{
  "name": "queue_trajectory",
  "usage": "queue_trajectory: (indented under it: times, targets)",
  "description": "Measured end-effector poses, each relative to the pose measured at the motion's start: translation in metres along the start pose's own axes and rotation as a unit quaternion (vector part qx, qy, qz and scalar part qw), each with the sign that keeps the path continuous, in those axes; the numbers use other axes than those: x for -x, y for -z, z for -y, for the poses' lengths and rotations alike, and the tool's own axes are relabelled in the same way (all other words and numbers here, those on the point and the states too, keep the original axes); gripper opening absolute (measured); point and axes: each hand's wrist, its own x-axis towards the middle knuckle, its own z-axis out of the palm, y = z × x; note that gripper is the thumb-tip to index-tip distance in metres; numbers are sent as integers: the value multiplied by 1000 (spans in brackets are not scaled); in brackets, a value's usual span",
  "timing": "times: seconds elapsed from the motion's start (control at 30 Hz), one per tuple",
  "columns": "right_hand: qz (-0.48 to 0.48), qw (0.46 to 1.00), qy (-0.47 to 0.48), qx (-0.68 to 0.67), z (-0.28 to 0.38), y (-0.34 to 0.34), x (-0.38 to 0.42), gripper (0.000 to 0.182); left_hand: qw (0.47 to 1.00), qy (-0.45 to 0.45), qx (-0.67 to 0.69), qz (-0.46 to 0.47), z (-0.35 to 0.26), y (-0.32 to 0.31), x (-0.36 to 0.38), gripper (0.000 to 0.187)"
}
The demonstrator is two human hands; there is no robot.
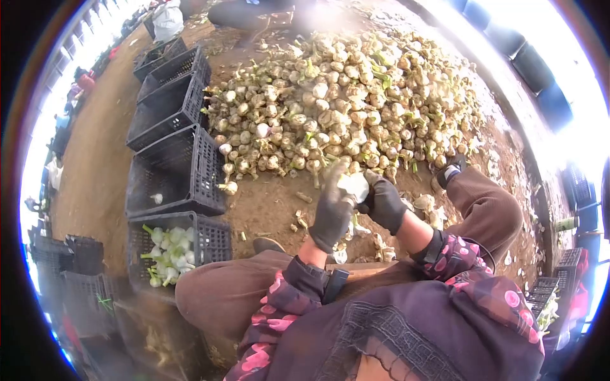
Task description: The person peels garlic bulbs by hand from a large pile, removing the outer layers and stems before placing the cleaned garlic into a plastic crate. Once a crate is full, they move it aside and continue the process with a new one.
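Observation:
A white garlic bulb [354, 187] is held up between my two gloved hands, above the dirt floor. My left hand [333, 209] is closed on the bulb's left side, its fingers pointing up and away from me. On the right side, my right hand [385, 202] has its fingers curled against the same bulb. Any tool in either hand is hidden. Just beyond the hands lies a big heap of untrimmed garlic bulbs [356, 108] with dirty skins and stems. Peelings and cut stems [384, 249] lie on the ground below the hands.
On the left runs a row of black plastic crates; the nearest crate [213, 241] contains cleaned garlic bulbs [170, 254]. A single bulb [157, 199] lies in the crate behind it. Another crate [543, 296] stands at right. A person's dark-clothed leg [248, 14] shows beyond the heap.

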Motion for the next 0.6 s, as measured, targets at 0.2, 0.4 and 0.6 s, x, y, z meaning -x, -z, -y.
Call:
queue_trajectory:
  times: [0.2, 0.4, 0.6]
  targets:
    - [40, 712, 411, 568, -18, 37, -22, 22, 992, 70, 40, 97, 3, 8, 5, 46]
    - [147, 980, 46, 127, -7, 54, -22, 26, 988, 143, 17, 48, 20, 20, 3, 27]
    - [55, 973, 53, 218, 12, -1, 34, 27, 771, -76, -631, 41, 49, 26, 1, 13]
